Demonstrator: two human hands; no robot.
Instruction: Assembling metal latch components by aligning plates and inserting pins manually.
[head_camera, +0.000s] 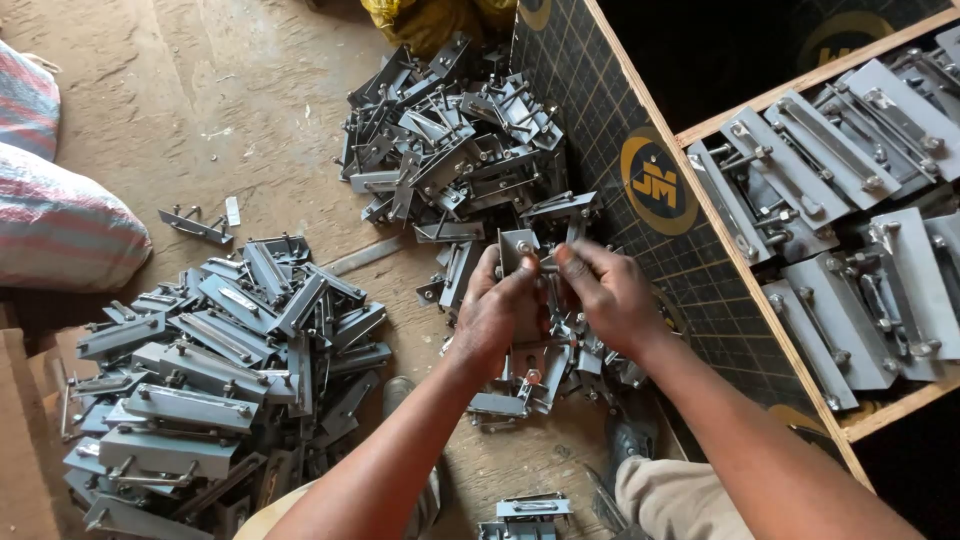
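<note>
In the middle of the head view both my hands meet around one small grey metal bracket (519, 246) with a bolt through it. My left hand (497, 312) grips the bracket from the left, thumb on its face. My right hand (606, 293) pinches the bolt side from the right. Most of the piece is hidden by my fingers. Just below my hands lie several more loose brackets (528, 378) on the dirt floor.
A big heap of metal brackets (215, 375) lies at the left, another heap (450, 135) at the top centre. A black-sided wooden crate (640, 190) at the right holds stacked plates (850, 230). Striped sacks (55, 215) sit at far left.
</note>
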